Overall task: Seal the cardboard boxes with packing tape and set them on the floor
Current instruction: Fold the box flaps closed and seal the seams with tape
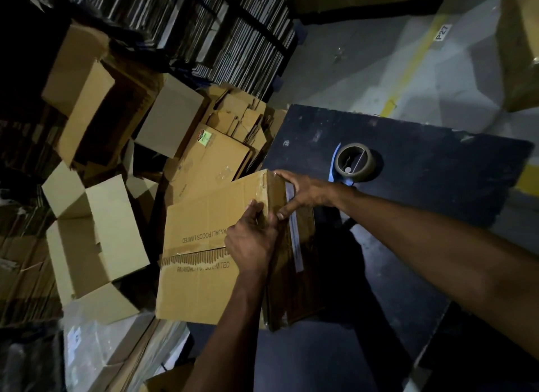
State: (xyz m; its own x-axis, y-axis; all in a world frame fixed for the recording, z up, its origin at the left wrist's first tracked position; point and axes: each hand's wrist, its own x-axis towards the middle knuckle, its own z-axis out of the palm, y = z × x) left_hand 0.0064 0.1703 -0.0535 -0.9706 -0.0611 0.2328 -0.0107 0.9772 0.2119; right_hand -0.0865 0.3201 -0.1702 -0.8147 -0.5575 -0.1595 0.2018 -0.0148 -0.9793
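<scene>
Brown printed cardboard box (210,246), taped: edge clamped in left grip (253,240); right grip (303,192), fingers flat, pressing beside it. Tape is best smoothed firmly outward.

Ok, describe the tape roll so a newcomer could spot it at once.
Start at the dark table on the right of the view. Just beyond the right hand, which rests on the held cardboard box, lies the tape roll. It is the only round thing there, brown, on a blue dispenser.
</scene>
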